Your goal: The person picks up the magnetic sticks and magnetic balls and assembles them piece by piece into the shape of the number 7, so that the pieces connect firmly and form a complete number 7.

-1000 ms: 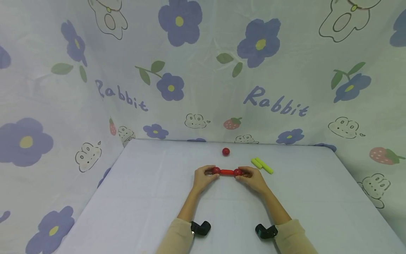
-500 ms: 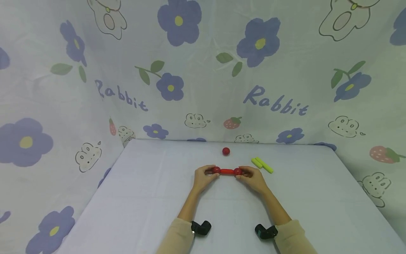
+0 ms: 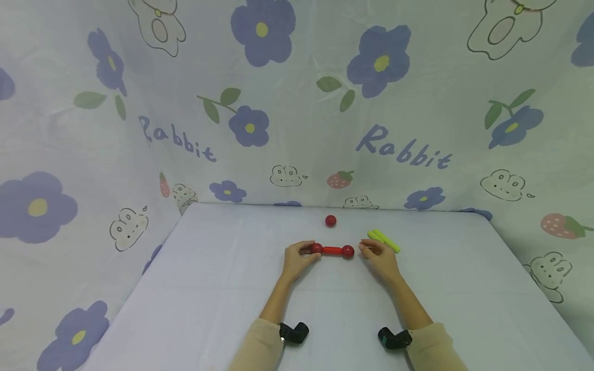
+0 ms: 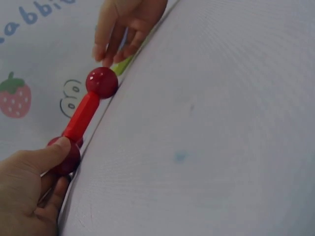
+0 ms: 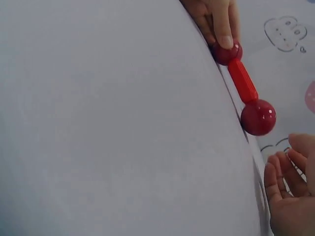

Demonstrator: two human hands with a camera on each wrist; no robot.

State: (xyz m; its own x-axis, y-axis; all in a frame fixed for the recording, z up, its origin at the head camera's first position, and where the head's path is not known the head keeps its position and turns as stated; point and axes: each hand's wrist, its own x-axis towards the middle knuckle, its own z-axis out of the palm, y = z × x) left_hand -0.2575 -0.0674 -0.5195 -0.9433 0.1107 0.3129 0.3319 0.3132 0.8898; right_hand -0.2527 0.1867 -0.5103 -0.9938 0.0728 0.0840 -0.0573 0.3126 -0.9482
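Observation:
My left hand (image 3: 297,259) pinches the dark red ball (image 3: 316,248) at the left end of a joined piece. An orange-red rod (image 3: 332,251) links that ball to a second dark red ball (image 3: 347,251) on the right, like a small dumbbell. My right hand (image 3: 381,259) is just right of the second ball, apart from it, with fingers loosely bent and nothing between them. In the right wrist view a gap shows between the right hand (image 5: 290,187) and the near ball (image 5: 258,117). Two yellow-green sticks (image 3: 390,243) lie behind the right hand, partly hidden by it.
A loose dark red ball (image 3: 330,221) lies farther back on the white table (image 3: 223,268). Behind the table's back edge hangs a patterned cloth (image 3: 297,144) with flowers and rabbits. Each forearm wears a black wrist camera (image 3: 294,333).
My right hand has let go of the right-hand ball and moved a little to the right, over the near part of the sticks. The left hand and the joined piece stay in place.

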